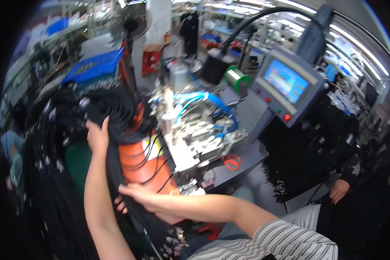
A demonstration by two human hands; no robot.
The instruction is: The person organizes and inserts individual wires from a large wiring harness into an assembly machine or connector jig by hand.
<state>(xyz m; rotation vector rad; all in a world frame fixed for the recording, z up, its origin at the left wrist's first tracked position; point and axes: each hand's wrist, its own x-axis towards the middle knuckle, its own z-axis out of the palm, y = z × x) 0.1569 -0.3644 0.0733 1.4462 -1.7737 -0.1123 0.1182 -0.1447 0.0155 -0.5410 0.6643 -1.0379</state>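
The right hand [138, 197] has its fingers curled around a black cable bundle [114, 167] rising toward the left hand [98, 136], whose thumb and forefinger stand apart; whether it grips, I cannot tell. Loops trailing from the cable coil [117, 110] across the orange bin [132, 173], right of the left fingers, could snag if pulled

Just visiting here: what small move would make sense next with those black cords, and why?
Perhaps use the right hand to draw the stray cords in toward the black bundle. Several curve loosely across the orange surface, and that hand is close by, at the bundle, while the left hand is farther up.
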